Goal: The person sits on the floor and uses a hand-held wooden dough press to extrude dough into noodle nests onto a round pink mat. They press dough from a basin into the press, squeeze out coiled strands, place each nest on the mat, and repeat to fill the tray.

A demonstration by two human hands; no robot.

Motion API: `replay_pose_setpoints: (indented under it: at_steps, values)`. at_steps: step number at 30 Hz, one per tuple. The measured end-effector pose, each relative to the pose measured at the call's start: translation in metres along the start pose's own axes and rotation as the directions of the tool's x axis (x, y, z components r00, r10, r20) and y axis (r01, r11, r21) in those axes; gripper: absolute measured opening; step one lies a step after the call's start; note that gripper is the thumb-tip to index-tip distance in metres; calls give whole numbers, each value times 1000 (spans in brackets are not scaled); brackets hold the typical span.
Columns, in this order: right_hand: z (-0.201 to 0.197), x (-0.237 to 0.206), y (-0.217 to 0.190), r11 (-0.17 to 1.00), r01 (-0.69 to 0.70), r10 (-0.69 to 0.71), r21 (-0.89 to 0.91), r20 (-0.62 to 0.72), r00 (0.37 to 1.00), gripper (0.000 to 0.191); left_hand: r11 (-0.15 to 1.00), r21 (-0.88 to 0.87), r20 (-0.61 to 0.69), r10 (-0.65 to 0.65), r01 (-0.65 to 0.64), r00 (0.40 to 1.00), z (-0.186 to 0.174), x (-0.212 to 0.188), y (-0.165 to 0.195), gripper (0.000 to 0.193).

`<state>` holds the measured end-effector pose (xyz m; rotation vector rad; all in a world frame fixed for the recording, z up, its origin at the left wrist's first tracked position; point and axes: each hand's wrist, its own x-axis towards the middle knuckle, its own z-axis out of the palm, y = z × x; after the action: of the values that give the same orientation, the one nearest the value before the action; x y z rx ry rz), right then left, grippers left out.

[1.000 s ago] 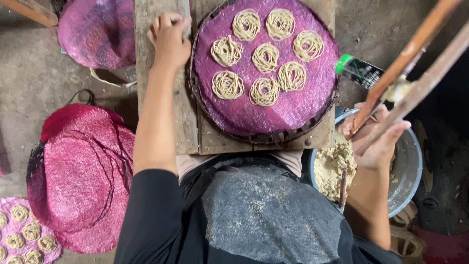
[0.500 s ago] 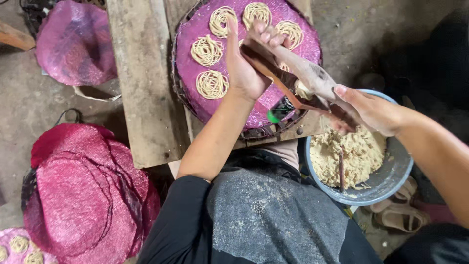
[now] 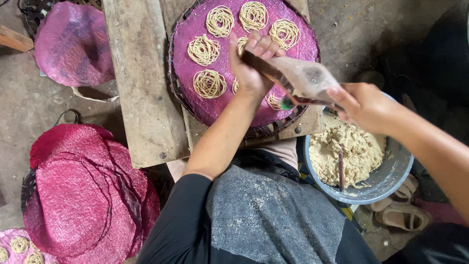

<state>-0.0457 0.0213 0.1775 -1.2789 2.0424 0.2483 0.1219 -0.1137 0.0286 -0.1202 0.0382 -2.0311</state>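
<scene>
Seven noodle coils (image 3: 209, 83) lay on the one round tray (image 3: 185, 105), some partly hidden behind a hand. One bowl (image 3: 391, 183) held dough. Three more coils (image 3: 19, 244) sat at the bottom left. Two sandals (image 3: 400, 215) lay nearby.

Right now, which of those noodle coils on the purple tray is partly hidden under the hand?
The middle coil, half covered by the left hand's fingers; the surrounding coils lie fully exposed.

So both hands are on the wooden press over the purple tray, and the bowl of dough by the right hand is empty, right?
Not empty: the head view shows the bowl holding plenty of dough. The left hand and right hand do grip the wooden press over the purple tray.
</scene>
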Motion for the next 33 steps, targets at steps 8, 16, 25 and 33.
replay_pose_setpoints:
  at_steps: [8,16,25,33]
  values:
    - [9,12,0,984,175,-170,41,-114,979,60,977,200,40,70,-77,997,13,15,16,54]
    - [-8,12,17,986,166,-168,-30,-210,963,56,998,12,36,55,-55,998,11,27,-16,57]
    - [1,26,42,944,278,-239,177,-215,947,47,143,855,-439,-311,498,843,-37,12,9,104]
    - [20,50,67,858,402,-292,320,-341,894,59,-190,977,-157,-319,99,935,-45,-22,18,85]
